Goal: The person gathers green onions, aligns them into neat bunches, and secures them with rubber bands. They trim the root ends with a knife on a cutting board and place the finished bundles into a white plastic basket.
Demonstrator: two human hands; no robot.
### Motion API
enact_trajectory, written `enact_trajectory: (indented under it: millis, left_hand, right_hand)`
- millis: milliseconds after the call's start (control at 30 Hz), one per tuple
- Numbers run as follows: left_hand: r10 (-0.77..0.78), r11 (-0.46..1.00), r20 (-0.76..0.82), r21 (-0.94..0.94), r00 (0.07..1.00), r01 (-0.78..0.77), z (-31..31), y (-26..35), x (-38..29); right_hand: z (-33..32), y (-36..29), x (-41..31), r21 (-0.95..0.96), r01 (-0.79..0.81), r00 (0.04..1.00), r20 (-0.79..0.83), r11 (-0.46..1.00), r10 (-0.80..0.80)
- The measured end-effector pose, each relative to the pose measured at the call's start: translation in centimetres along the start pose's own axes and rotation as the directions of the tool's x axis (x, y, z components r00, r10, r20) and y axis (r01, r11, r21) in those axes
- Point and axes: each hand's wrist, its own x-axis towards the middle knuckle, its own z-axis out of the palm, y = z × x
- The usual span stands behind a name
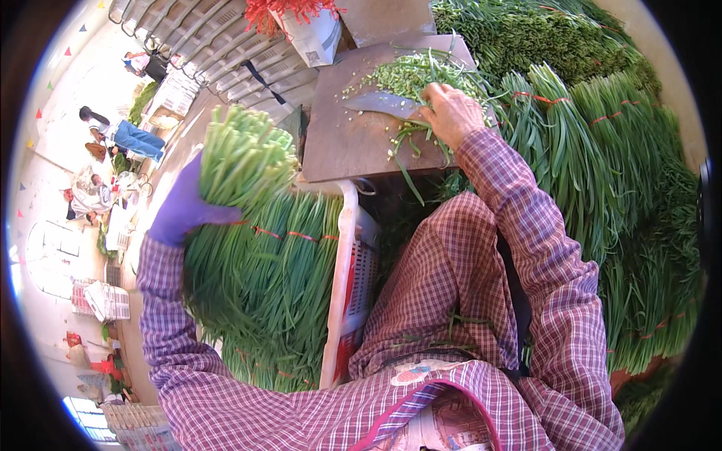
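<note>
My left hand (179, 197), in a purple glove, is closed around a bunch of garlic chives (245, 160). The pale cut ends point up and away, while the green leaves hang over a white plastic crate (342, 265). Inside the crate lie several chive bunches (299, 265) tied with red bands. My right hand (454, 115) grips a knife (383, 105) whose handle is hidden in the fingers. Its blade lies low over a brown cutting board (350, 141). Beside the blade, a heap of chopped stem ends (406, 73) and loose leaves covers part of the board.
Large stacks of chives (564, 152) rise at my right, many banded in red. Behind the board stand a white box (313, 34) with red ties (287, 11) and stacked white crates (225, 45). Several people work far left, one in blue trousers (138, 140). My bent knee (451, 242) is beside the crate.
</note>
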Motion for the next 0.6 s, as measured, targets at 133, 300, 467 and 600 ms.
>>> enact_trajectory:
  millis: [133, 300, 467, 600]
  left_hand:
    - [0.080, 0.996, 0.111, -0.059, 0.991, -0.074, 1.1, -3.8, 6.3]
    - [0.001, 0.985, 0.193, -0.167, 0.981, 0.032, 4.3, -7.6, 12.5]
    - [-0.081, 0.996, 0.265, 0.065, 0.961, 0.066, 6.1, -11.3, 17.0]
    - [-0.159, 0.987, 0.324, 0.080, 0.933, 0.140, 5.8, -10.9, 17.1]
  right_hand:
    - [0.9, 1.7, 1.3, -0.145, -0.129, 0.986, 0.088, 0.981, 0.142]
    - [4.1, 2.8, 2.4, -0.107, 0.001, 0.972, 0.235, 0.994, 0.025]
    - [0.4, 5.2, 8.3, -0.096, 0.034, 0.999, 0.009, 0.995, -0.033]
    - [-1.2, 7.1, 10.9, -0.442, -0.047, 0.994, -0.112, 0.896, -0.003]
